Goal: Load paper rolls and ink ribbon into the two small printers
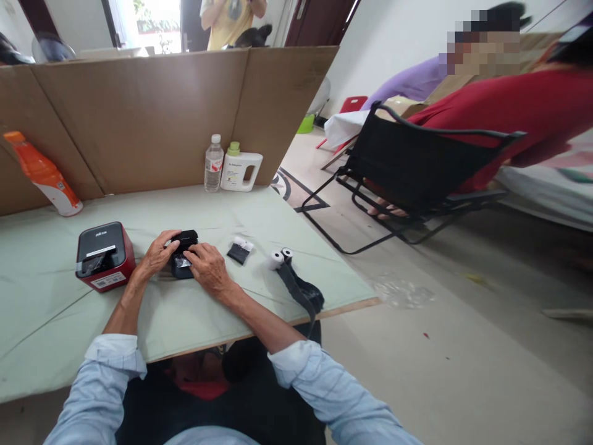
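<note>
A small black device (181, 272) with its lid (185, 236) raised stands on the table in front of me. Inside it shows a shiny, silvery patch. My left hand (160, 252) is closed on the raised lid from the left, thumb bent toward the middle. From the right, my right hand (208, 266) closes over the device's edge, its fingertips at the opening; whether they pinch a small part is hidden. Just right of my hands lies a small black-and-white ribbon pack (240, 250). Farther right are ribbon rolls (277, 258) with white cores, their black ribbon (301, 290) trailing to the table edge.
Left of my hands sits a red-and-black label printer (105, 254). An orange bottle (44, 176), a clear water bottle (214, 165) and a white jug (241, 172) stand by the cardboard screen (152, 117). A person in red (504, 111) sits at right on a black folding chair (412, 161).
</note>
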Available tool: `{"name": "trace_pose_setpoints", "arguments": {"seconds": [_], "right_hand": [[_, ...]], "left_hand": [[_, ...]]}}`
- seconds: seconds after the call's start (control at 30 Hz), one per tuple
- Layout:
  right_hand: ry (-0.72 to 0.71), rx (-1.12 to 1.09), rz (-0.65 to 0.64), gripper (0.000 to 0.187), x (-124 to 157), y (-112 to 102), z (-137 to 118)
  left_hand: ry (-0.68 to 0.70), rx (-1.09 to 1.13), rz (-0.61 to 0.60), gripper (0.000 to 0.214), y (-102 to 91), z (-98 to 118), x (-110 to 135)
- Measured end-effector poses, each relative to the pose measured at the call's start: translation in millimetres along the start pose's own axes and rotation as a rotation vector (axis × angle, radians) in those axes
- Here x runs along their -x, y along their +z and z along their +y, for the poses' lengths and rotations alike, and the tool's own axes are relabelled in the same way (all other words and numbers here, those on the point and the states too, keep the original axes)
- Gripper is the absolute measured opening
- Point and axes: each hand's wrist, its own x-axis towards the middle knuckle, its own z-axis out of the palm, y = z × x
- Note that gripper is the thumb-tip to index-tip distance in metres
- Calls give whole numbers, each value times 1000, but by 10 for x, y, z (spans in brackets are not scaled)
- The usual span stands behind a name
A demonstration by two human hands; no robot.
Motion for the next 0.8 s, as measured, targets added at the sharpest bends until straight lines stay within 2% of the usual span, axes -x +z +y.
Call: {"name": "trace_pose_setpoints", "arguments": {"seconds": [0.2, 0.4, 0.63, 0.8], "right_hand": [[12, -19, 33, 39, 121, 15, -5], [-24, -15, 93, 36, 226, -11, -8], [-26, -87, 112, 40, 254, -11, 31], [98, -186, 171, 67, 201, 55, 144]], "left_hand": [[-32, 25, -24, 49, -14, 15, 52], [-26, 36, -64, 51, -38, 44, 84], [-12, 15, -34, 47, -11, 18, 77], [-40, 30, -34, 46, 2, 17, 82]]}}
